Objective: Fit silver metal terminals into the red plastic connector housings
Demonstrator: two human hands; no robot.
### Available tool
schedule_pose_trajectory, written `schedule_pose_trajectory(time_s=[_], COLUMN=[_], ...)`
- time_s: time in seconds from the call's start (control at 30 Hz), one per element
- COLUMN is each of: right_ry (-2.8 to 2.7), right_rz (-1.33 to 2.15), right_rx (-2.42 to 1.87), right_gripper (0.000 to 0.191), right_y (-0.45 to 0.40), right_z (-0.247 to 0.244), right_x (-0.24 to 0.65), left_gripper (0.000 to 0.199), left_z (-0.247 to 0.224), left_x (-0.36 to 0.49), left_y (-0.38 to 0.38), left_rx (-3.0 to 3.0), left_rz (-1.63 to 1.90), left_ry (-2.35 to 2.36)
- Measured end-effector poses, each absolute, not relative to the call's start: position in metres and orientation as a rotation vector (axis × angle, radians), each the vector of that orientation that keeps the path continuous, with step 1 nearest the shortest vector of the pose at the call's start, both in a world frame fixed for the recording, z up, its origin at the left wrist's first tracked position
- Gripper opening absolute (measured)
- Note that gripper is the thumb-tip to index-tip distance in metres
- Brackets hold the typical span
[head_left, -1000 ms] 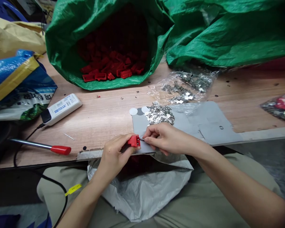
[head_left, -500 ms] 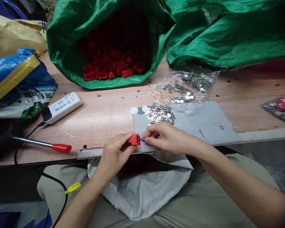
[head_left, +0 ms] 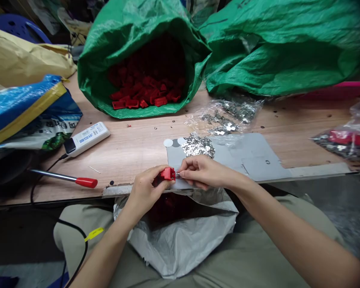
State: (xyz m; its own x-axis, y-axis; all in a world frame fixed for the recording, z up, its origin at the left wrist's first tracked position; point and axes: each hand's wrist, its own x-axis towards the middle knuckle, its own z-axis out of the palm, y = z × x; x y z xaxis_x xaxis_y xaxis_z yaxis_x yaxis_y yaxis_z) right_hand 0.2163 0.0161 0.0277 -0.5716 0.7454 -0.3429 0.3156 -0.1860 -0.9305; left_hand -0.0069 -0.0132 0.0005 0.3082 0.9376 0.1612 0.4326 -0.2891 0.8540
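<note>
Between the thumb and fingers of my left hand (head_left: 146, 191) is a small red plastic housing (head_left: 168, 173), its open end turned to the right. My right hand (head_left: 199, 171) pinches a small thin metal piece (head_left: 177, 175) against that end; how far it goes in is hidden. Just beyond my right hand lies a pile of small shiny metal pieces (head_left: 199, 146) on a grey mat (head_left: 252, 154). Below the table edge, a grey-white sack (head_left: 180, 244) lies open across my lap with dark red contents.
A green sack (head_left: 99, 86) full of red housings opens toward me at the back, beside another green sack (head_left: 282, 52). A clear bag of metal parts (head_left: 228, 118) lies behind the mat. To the left are a white power strip (head_left: 87, 139) and a red-handled lever (head_left: 86, 182).
The camera view has shifted a little. My hands stay together at the red housing, still gripping it and the metal piece.
</note>
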Motion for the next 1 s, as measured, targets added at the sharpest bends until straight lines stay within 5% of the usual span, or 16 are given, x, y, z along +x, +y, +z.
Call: schedule_pose_trajectory(time_s=[0.4, 1.0], right_ry=[-1.552, -2.329], right_rz=[1.458, 0.866], right_rx=[-1.176, -1.265], right_gripper=[0.032, 0.015], right_y=[-0.009, 0.008], right_z=[0.018, 0.034], right_x=[0.215, 0.205], left_gripper=[0.027, 0.009], left_z=[0.001, 0.004], left_x=[-0.010, -0.010], left_y=[-0.017, -0.013], left_rx=[1.580, 1.910], left_rz=[1.073, 0.879], left_ry=[1.148, 1.164])
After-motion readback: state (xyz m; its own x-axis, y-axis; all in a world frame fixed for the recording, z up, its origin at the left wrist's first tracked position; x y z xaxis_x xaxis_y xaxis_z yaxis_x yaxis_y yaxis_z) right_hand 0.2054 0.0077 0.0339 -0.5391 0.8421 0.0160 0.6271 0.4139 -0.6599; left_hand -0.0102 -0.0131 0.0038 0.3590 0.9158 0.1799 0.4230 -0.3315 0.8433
